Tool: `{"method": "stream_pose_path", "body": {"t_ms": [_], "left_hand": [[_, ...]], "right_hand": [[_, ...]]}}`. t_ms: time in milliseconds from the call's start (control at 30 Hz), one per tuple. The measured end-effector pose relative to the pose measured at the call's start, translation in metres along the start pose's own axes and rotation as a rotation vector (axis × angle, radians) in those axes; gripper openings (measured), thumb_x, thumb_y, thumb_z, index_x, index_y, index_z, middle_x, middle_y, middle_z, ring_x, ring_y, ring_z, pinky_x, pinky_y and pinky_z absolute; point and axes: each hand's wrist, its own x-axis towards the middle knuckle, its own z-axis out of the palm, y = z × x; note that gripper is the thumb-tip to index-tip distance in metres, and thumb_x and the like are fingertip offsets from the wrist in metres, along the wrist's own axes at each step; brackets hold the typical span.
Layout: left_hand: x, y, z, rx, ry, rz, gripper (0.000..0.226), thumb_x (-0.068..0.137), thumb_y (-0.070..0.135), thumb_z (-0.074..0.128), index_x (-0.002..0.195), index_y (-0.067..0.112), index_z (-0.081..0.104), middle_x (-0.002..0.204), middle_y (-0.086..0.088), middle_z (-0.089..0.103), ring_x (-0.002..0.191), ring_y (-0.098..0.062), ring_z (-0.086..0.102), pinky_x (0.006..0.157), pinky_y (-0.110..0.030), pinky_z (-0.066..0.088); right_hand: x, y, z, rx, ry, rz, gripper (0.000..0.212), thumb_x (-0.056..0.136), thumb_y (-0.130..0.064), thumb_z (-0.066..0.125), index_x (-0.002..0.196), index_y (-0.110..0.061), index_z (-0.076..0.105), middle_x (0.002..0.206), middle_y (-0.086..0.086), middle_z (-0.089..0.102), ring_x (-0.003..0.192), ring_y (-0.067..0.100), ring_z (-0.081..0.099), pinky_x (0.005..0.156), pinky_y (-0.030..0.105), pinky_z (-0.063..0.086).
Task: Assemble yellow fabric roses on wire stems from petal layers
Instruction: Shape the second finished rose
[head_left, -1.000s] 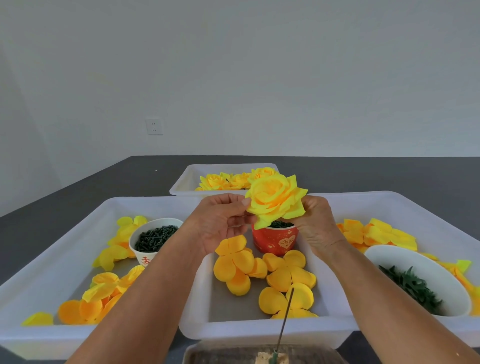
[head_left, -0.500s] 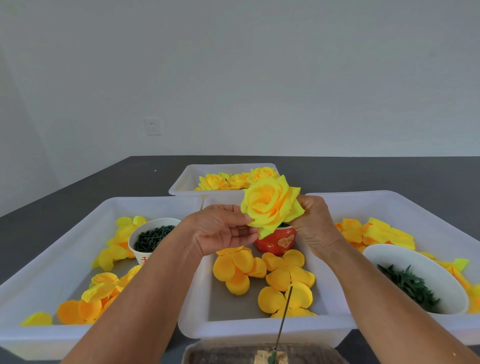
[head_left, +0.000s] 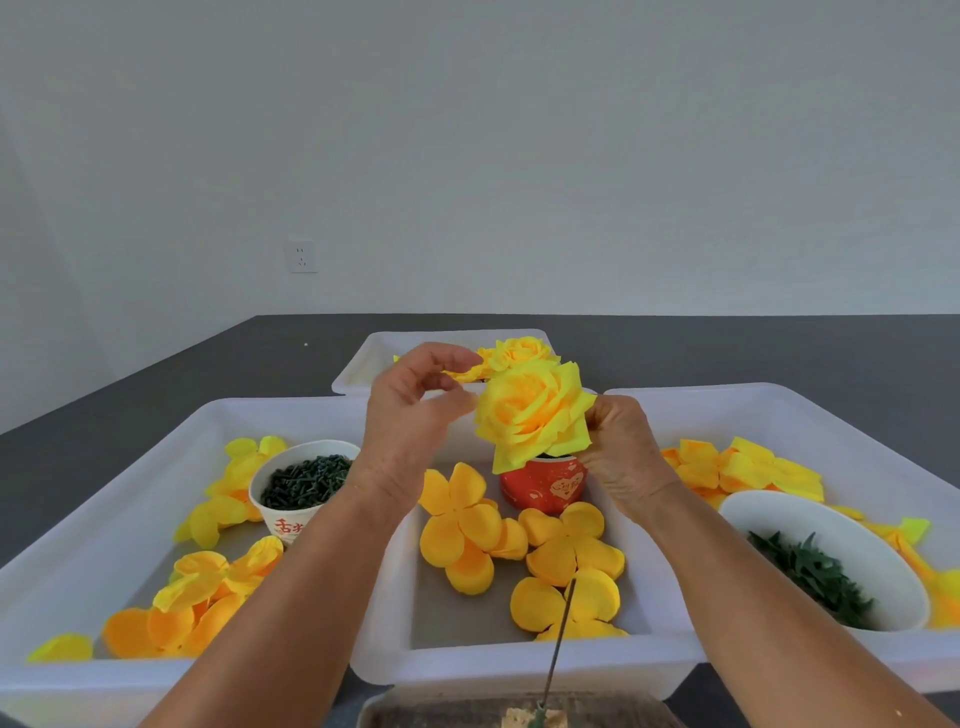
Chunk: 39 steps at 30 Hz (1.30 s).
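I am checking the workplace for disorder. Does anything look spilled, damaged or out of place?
Nothing stands out. The rose is whole, held by the right hand; the left hand is beside it. Loose petal layers lie inside the trays, and both bowls stand upright.

The full-blown yellow fabric rose (head_left: 532, 413) I hold up over the middle white plastic tray (head_left: 519, 667) faces me, tilted a little left, its outer petals lemon, its heart deeper gold. Below it, flat orange-yellow four-lobed petal layers (head_left: 563, 545) lie loose on that tray's floor. A thin dark wire stem (head_left: 558, 636) stands upright near the tray's front edge. More finished yellow roses (head_left: 519, 351) rest in the far tray.
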Motion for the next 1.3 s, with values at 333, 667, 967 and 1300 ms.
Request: {"method": "stream_pose_path", "body": {"t_ms": [333, 667, 967, 1300], "left_hand": [[-0.003, -0.007, 0.006, 0.477, -0.142, 0.264, 0.012, 0.07, 0.005, 0.078, 0.072, 0.017, 0.073, 0.1, 0.005, 0.053, 0.093, -0.004, 0.048, 0.074, -0.009, 0.037], [-0.004, -0.007, 0.008, 0.499, -0.182, 0.225, 0.006, 0.08, 0.012, 0.071, 0.073, 0.013, 0.072, 0.102, 0.005, 0.057, 0.093, -0.006, 0.051, 0.073, -0.011, 0.039], [0.0, -0.012, 0.004, 0.507, -0.032, 0.158, 0.007, 0.076, 0.018, 0.075, 0.08, 0.016, 0.069, 0.068, 0.011, 0.059, 0.063, -0.002, 0.049, 0.057, -0.008, 0.04], [-0.001, -0.011, 0.005, 0.532, -0.029, 0.136, 0.016, 0.075, 0.012, 0.076, 0.069, 0.022, 0.065, 0.064, 0.011, 0.057, 0.06, 0.002, 0.048, 0.056, -0.007, 0.039]], "right_hand": [[0.0, 0.0, 0.0, 0.017, 0.08, -0.013, 0.036, 0.079, -0.003, 0.071, 0.066, -0.036, 0.068, 0.06, -0.024, 0.065, 0.066, -0.006, 0.065, 0.058, 0.008, 0.048], [0.002, 0.0, -0.001, 0.068, 0.096, 0.005, 0.036, 0.079, 0.003, 0.069, 0.066, -0.03, 0.069, 0.062, -0.019, 0.067, 0.066, -0.004, 0.064, 0.06, 0.01, 0.05], [-0.003, -0.009, 0.001, 0.08, -0.041, -0.044, 0.033, 0.078, 0.008, 0.067, 0.074, -0.024, 0.07, 0.063, -0.018, 0.068, 0.067, -0.003, 0.066, 0.059, 0.009, 0.049], [-0.004, -0.01, 0.004, 0.054, -0.088, 0.054, 0.024, 0.08, 0.005, 0.066, 0.086, -0.017, 0.071, 0.081, 0.004, 0.072, 0.069, 0.002, 0.067, 0.065, 0.014, 0.053]]}}
